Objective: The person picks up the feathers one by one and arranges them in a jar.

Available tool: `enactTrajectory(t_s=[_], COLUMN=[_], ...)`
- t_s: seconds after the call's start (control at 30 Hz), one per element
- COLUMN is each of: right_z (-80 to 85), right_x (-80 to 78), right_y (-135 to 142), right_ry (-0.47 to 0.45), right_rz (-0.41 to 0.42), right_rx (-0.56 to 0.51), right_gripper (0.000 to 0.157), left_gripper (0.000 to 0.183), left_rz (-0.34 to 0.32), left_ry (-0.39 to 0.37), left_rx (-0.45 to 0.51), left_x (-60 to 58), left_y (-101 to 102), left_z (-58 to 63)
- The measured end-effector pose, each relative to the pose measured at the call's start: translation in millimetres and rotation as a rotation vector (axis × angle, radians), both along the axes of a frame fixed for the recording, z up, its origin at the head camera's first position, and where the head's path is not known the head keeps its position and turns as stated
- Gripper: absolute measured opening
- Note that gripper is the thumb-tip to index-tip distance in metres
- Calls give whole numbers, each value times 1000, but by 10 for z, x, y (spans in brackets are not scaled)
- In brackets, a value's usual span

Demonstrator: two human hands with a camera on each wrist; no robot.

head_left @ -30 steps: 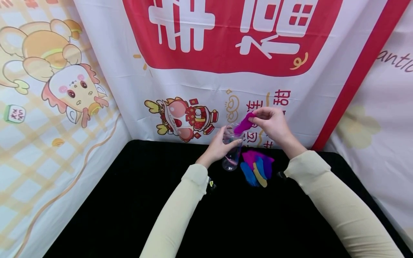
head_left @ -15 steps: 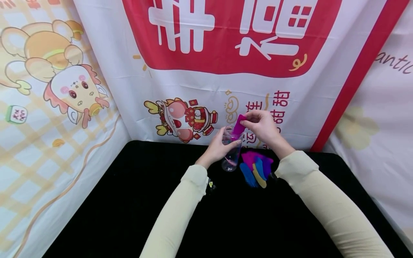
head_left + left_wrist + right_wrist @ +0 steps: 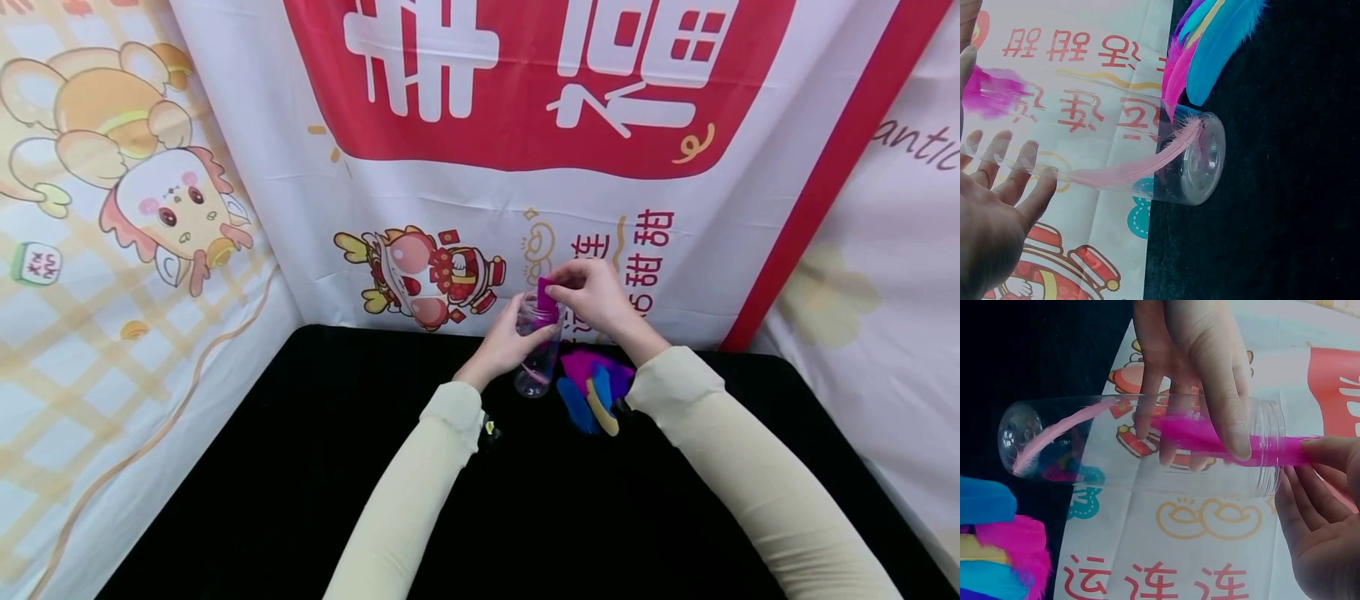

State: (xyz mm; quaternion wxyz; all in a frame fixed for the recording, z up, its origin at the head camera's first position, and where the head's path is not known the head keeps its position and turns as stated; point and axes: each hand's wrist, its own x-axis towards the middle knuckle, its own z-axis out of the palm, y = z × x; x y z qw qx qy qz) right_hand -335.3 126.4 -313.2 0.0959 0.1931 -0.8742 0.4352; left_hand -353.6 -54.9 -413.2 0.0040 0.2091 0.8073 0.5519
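My left hand (image 3: 506,343) grips a clear plastic jar (image 3: 1110,481) around its upper part, fingers on one side and thumb on the other. Inside, near the base, lies a pale pink feather (image 3: 1141,165). Between thumb and fingers my right hand (image 3: 596,298) pinches a magenta feather (image 3: 1210,437) at the jar's threaded mouth. Most of that feather is inside the jar, with its held end sticking out. Beside the jar on the black table lies a pile of feathers (image 3: 588,392) in blue, magenta, purple and tan.
A black cloth (image 3: 360,467) covers the table. Behind it hangs a white and red printed banner (image 3: 450,192), close to the jar. Printed cloth (image 3: 247,350) also hangs along the left side.
My right hand has moved left and slightly down, taking the magenta feather from above the mouth down into the jar. The left hand and jar have stayed nearly still.
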Motion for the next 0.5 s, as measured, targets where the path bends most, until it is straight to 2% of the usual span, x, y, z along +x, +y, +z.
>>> enactTrajectory(t_s=[0.13,0.37,0.5], right_z=[3,-2,10], right_x=[10,6,11], right_y=[-17,-9,18], right_ry=[-4,1,-9], right_rz=[15,21,26], right_rx=[8,-6,-15], right_gripper=[17,19,20], left_gripper=[75,79,81], left_rz=[8,-20,-24], left_ry=[-6,-55,-52], left_rx=[-5,47,48], left_x=[0,-11,-22], left_y=[-8,-17,-16], left_z=[-2,-18,-34])
